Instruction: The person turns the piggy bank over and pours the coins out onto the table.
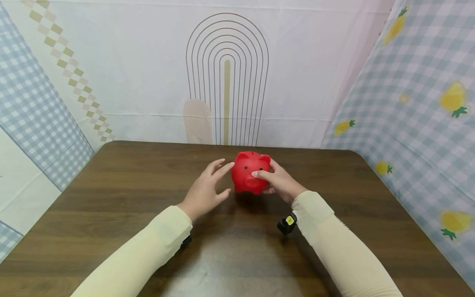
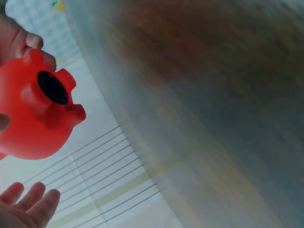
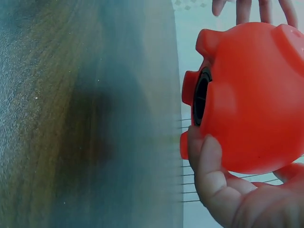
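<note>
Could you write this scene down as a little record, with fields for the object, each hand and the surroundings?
Object: red pig, upright, face toward the head camera
Underside: round black part
Position: raised above the wooden table
Right hand: grips the pig
Left hand: open beside the pig; contact unclear
Background: white cloth with arch lines; pineapple-print checked cloth on the image's right

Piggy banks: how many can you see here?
1: the red piggy bank, held above the table in the right hand, beside the left hand.
</note>
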`<state>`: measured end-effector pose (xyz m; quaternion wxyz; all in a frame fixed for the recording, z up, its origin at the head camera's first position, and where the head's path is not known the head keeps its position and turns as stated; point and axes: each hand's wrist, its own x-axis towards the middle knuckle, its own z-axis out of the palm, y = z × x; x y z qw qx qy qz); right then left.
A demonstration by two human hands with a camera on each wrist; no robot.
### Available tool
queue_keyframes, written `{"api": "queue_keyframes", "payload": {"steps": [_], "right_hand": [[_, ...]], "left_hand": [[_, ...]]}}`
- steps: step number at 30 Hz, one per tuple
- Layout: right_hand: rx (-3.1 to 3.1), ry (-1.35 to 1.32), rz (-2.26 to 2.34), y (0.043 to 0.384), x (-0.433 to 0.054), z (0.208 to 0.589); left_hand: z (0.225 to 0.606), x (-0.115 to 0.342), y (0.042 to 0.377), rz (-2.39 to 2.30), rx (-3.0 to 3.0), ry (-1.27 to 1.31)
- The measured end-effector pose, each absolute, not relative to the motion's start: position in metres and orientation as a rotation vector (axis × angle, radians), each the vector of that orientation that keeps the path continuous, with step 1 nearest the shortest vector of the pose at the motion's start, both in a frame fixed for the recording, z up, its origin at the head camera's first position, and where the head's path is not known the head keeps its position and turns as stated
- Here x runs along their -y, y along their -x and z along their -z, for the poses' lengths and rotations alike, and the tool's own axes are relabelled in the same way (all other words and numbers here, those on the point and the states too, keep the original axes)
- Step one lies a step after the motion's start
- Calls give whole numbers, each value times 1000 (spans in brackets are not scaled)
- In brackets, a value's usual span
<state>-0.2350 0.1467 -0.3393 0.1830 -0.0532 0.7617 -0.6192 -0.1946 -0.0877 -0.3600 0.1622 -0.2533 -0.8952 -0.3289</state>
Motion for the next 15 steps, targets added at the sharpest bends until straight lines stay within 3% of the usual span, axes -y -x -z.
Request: {"api": "queue_keyframes", "payload": {"steps": [15], "right_hand": [[-2082,204,1667,234,-150,325]], "left_hand": [[362,82,197,668,2480,893]]}}
